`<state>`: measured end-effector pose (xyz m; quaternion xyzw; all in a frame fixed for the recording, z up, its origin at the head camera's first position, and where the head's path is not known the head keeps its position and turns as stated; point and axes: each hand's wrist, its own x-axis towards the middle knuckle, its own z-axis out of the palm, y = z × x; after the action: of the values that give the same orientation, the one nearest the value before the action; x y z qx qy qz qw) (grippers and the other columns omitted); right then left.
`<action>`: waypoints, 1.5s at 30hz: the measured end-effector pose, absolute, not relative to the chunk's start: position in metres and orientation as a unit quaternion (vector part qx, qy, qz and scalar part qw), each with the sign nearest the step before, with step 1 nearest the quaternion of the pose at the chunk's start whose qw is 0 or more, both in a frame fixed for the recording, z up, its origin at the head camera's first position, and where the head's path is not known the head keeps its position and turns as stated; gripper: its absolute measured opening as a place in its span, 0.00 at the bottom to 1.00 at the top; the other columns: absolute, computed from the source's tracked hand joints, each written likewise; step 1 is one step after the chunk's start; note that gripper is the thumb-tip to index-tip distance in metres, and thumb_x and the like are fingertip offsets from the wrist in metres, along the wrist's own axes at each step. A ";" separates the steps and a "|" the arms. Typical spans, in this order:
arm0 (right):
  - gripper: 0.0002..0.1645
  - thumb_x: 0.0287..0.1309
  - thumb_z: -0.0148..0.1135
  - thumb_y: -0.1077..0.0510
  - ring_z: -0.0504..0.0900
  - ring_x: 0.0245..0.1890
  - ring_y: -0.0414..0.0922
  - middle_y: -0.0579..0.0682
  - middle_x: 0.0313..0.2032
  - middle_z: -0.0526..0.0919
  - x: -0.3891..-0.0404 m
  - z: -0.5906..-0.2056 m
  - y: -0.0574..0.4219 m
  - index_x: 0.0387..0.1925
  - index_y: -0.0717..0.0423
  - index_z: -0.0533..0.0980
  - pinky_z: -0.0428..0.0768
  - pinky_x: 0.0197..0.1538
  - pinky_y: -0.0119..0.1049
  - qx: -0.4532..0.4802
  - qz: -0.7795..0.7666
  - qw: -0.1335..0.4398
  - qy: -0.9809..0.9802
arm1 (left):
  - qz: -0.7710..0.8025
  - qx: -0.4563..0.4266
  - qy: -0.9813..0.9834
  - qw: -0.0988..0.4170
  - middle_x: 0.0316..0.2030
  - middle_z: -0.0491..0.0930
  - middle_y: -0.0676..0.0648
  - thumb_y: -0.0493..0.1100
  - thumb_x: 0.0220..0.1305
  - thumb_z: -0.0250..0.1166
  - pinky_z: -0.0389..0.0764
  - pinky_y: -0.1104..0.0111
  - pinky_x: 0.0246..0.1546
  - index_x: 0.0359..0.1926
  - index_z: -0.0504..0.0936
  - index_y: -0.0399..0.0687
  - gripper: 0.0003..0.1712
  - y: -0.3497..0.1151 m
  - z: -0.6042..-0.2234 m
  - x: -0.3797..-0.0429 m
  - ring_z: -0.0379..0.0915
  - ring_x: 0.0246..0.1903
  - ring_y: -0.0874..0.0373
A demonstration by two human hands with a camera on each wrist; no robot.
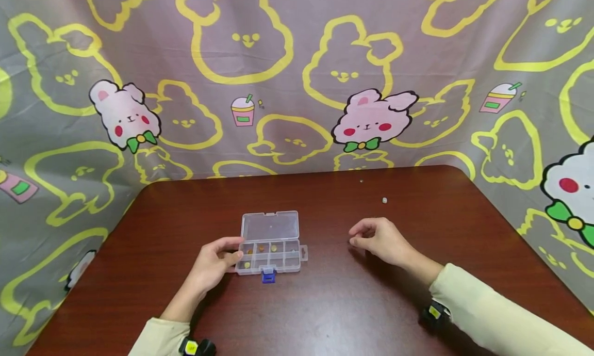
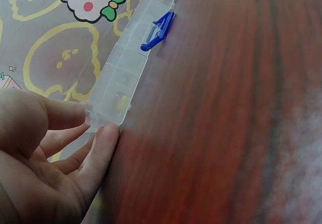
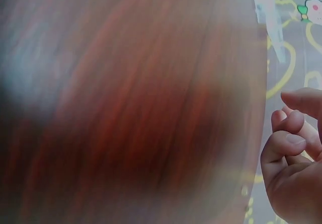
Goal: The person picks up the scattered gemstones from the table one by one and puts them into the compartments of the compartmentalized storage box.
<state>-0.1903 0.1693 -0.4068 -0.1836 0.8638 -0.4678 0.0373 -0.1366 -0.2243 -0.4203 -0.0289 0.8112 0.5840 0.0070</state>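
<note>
— What does the left hand [image 1: 209, 268] do?
— It pinches the left end of the clear, rectangular plastic box [image 1: 270, 241], lying open on the reddish-brown bench [image 1: 325, 304]. Probably light, stiff, slightly slippery; its end walls should give good hold.
— The right hand [image 1: 382, 242]?
— Fingers loosely bent; I see nothing held.

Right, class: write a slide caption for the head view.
The left hand holds an open, clear compartment box on a brown table; the right hand is apart from it.
</note>
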 end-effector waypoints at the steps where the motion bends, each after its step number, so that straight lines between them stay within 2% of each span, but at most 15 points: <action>1: 0.06 0.55 0.71 0.66 0.78 0.22 0.43 0.48 0.27 0.82 -0.191 -0.407 0.172 0.36 0.60 0.84 0.78 0.24 0.34 -0.182 -0.467 0.035 0.865 | 0.584 -0.029 0.811 0.007 0.49 0.80 0.33 0.28 0.65 0.64 0.86 0.62 0.34 0.56 0.80 0.32 0.18 -0.225 -0.420 -0.136 0.83 0.39 0.49; 12: 0.09 0.56 0.72 0.64 0.77 0.22 0.46 0.49 0.29 0.83 -0.208 -0.407 0.196 0.39 0.61 0.83 0.79 0.24 0.36 -0.146 -0.448 0.017 0.882 | 0.585 -0.030 0.810 0.005 0.50 0.80 0.33 0.28 0.65 0.64 0.86 0.62 0.33 0.57 0.80 0.32 0.19 -0.227 -0.422 -0.135 0.83 0.39 0.49; 24: 0.09 0.56 0.72 0.64 0.75 0.19 0.43 0.48 0.26 0.81 -0.222 -0.407 0.210 0.39 0.62 0.83 0.76 0.23 0.34 -0.136 -0.422 -0.005 0.896 | 0.587 -0.034 0.809 0.007 0.49 0.81 0.34 0.28 0.65 0.64 0.86 0.62 0.34 0.57 0.80 0.33 0.19 -0.225 -0.421 -0.136 0.82 0.39 0.49; 45: 0.08 0.57 0.70 0.64 0.75 0.18 0.43 0.47 0.24 0.81 -0.239 -0.412 0.214 0.38 0.62 0.83 0.75 0.23 0.34 -0.127 -0.394 0.016 0.910 | 0.579 -0.037 0.814 0.008 0.48 0.81 0.35 0.29 0.66 0.64 0.86 0.62 0.33 0.56 0.81 0.33 0.18 -0.224 -0.419 -0.136 0.82 0.39 0.49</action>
<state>-0.2385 0.2142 -0.4123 -0.1272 0.9102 -0.3939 0.0160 -0.1362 -0.2235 -0.4185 -0.0373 0.8143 0.5792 0.0075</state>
